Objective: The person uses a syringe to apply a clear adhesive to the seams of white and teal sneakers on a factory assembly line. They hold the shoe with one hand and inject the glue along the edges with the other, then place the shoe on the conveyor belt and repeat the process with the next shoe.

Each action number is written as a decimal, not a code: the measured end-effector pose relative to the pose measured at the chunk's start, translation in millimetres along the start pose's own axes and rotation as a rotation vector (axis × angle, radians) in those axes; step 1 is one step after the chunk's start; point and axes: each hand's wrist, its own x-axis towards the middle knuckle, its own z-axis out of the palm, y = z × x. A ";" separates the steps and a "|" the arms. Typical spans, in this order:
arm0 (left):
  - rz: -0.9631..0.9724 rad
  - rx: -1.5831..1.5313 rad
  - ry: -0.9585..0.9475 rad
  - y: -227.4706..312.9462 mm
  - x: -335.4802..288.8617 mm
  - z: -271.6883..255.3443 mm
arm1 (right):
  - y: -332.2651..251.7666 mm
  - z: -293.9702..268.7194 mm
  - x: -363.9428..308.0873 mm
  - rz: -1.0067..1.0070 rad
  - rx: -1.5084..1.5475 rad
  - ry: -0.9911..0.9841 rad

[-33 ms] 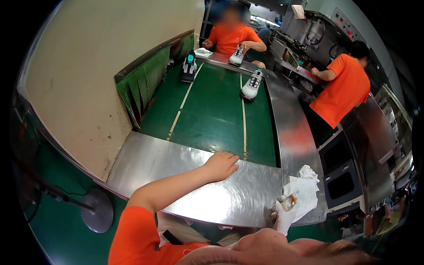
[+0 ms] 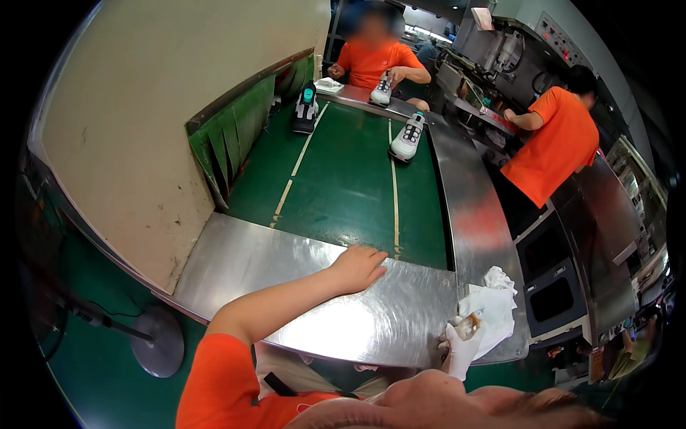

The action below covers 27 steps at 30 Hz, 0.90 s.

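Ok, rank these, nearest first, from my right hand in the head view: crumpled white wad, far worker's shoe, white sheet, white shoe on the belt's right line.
1. White sheet, just right of the gloved right hand.
2. Crumpled white wad, at the sheet's far end.
3. White shoe, on the right line of the green belt.
4. Far worker's shoe, at the belt's far end.

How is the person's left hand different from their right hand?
The left hand is bare, but the right hand wears a white glove. The left hand lies by the green belt, while the right hand is beside the white paper. The left hand looks loosely spread; the right hand looks more curled, though what it might hold is unclear. Both are at the metal table.
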 end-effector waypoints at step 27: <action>-0.021 -0.034 -0.054 2.2 2.8 -1.5 | 5.7 18.6 -8.5 -0.086 0.153 0.090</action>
